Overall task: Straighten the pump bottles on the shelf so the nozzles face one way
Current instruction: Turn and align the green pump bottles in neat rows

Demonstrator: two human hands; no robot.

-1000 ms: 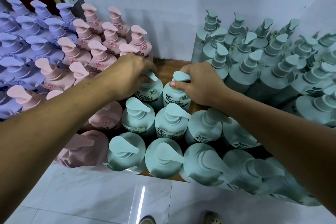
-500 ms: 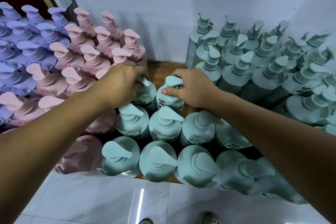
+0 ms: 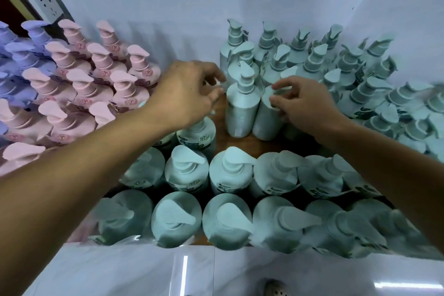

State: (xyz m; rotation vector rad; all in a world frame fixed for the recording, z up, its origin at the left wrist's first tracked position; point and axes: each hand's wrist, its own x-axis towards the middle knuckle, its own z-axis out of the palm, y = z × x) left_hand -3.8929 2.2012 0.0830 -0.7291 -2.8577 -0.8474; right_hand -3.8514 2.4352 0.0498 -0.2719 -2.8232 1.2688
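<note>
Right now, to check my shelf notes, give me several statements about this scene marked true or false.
1. The pink bottles stand left of the teal bottles. True.
2. The wall socket is at the upper right. False: it is at the upper left.
3. A tall teal bottle stands between the left hand and the right hand. True.
4. The left hand grips a purple bottle. False: the purple bottles stand far left, away from it.
5. The shelf is white. False: it is brown wood.

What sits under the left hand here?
A teal pump bottle stands on the wooden shelf beneath the left hand. Its labelled shoulder shows; its pump head and nozzle are covered by the hand and wrist.
</note>
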